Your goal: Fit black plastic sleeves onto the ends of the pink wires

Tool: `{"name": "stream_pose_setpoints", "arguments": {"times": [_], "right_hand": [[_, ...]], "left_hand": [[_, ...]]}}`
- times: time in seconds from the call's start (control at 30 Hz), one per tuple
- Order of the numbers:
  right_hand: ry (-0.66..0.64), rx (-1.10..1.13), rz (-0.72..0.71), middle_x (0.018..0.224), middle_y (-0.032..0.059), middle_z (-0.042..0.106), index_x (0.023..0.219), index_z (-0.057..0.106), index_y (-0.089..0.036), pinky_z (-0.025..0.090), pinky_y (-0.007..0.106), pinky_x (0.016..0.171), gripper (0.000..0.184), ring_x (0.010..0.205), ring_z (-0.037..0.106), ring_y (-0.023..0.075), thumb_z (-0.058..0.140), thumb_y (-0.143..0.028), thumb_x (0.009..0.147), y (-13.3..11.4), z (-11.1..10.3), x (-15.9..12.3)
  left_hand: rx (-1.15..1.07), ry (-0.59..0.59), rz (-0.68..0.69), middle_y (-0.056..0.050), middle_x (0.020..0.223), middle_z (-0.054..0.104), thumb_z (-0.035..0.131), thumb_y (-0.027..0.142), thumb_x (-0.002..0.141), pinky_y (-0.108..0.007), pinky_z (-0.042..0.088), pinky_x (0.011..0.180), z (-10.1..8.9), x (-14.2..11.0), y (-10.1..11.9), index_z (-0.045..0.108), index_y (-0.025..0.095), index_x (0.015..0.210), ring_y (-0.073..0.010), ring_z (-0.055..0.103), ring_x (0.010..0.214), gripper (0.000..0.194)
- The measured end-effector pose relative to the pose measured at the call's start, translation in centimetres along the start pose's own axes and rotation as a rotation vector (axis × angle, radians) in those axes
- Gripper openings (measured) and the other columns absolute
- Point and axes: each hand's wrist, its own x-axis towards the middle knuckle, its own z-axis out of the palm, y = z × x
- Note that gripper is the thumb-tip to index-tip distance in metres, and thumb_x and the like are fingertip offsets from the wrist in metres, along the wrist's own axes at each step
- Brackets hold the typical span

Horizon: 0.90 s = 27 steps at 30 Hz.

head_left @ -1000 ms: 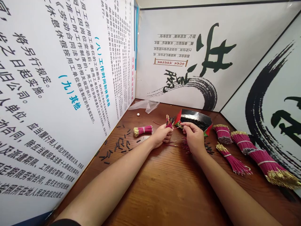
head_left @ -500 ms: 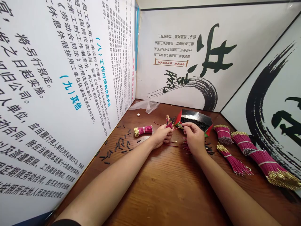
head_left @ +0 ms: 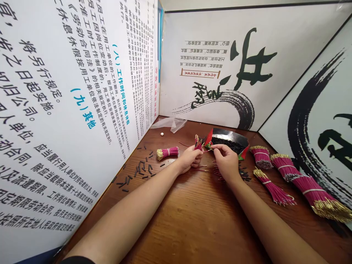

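Note:
My left hand [head_left: 189, 157] is closed round a small bunch of magenta wires [head_left: 197, 142] whose gold-tipped ends stick up above the fist. My right hand [head_left: 226, 158] is pinched close beside them, fingertips at a thin wire end, in front of a dark tray of small black sleeves [head_left: 229, 141]. A few loose magenta wires [head_left: 202, 168] lie on the wooden table [head_left: 192, 216] under both hands.
A tied magenta wire bundle [head_left: 167, 151] lies left of my hands, with scattered black sleeves [head_left: 137, 170] near the left board. Three more bundles [head_left: 275, 190] lie at the right. A clear plastic bag [head_left: 170, 123] sits at the back. Printed boards wall in the table.
Hardly anything differs: my right hand's fingertips have shifted slightly at the wire ends, and both arms stay where they were.

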Motion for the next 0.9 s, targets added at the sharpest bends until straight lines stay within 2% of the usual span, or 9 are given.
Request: {"name": "stream_pose_setpoints", "arguments": {"times": [0.17,0.33,0.53,0.67,0.9], "right_hand": [[-0.023,-0.031,-0.014,0.080,0.0060,0.069,0.081,0.069,-0.018,0.049,0.035,0.073,0.019,0.073,0.061,0.0194,0.056,-0.032,0.078,0.1,0.0,-0.1],[-0.031,0.130,0.044,0.085,0.0055,0.069,0.093,0.064,-0.018,0.050,0.034,0.074,0.024,0.077,0.063,0.0188,0.063,-0.035,0.076,0.1,0.4,0.0],[-0.048,0.262,0.125,0.084,0.0055,0.070,0.091,0.064,-0.018,0.052,0.035,0.076,0.030,0.077,0.065,0.0180,0.071,-0.040,0.072,-0.1,0.7,-0.1],[-0.075,0.352,0.154,0.081,0.0036,0.071,0.097,0.064,-0.018,0.052,0.035,0.078,0.038,0.076,0.067,0.0180,0.076,-0.040,0.069,-0.3,1.1,-0.5],[-0.069,0.395,0.159,0.081,0.0029,0.073,0.104,0.064,-0.019,0.053,0.037,0.081,0.045,0.079,0.069,0.0195,0.080,-0.040,0.067,-0.2,1.6,-0.9]], "left_hand": [[0.003,0.003,0.007,0.010,0.059,0.027,0.054,0.019,0.069,-0.016,0.010,0.040,0.0,0.0,0.0,0.044,0.020,0.083,-0.0026,0.018,0.041,0.017],[0.022,-0.003,0.002,0.010,0.057,0.026,0.053,0.018,0.071,-0.017,0.010,0.040,0.1,-0.1,0.1,0.043,0.020,0.083,-0.0029,0.018,0.041,0.015],[0.027,0.000,0.002,0.010,0.058,0.027,0.053,0.018,0.072,-0.017,0.009,0.040,0.3,-0.2,0.2,0.041,0.021,0.083,-0.0029,0.019,0.041,0.016],[0.024,-0.016,0.005,0.010,0.058,0.026,0.052,0.019,0.074,-0.018,0.009,0.040,0.2,-0.1,0.1,0.040,0.021,0.084,-0.0030,0.017,0.041,0.016],[0.027,-0.044,0.026,0.010,0.059,0.027,0.054,0.020,0.077,-0.018,0.010,0.041,0.0,0.0,-0.1,0.039,0.022,0.086,-0.0033,0.019,0.041,0.018]]}}
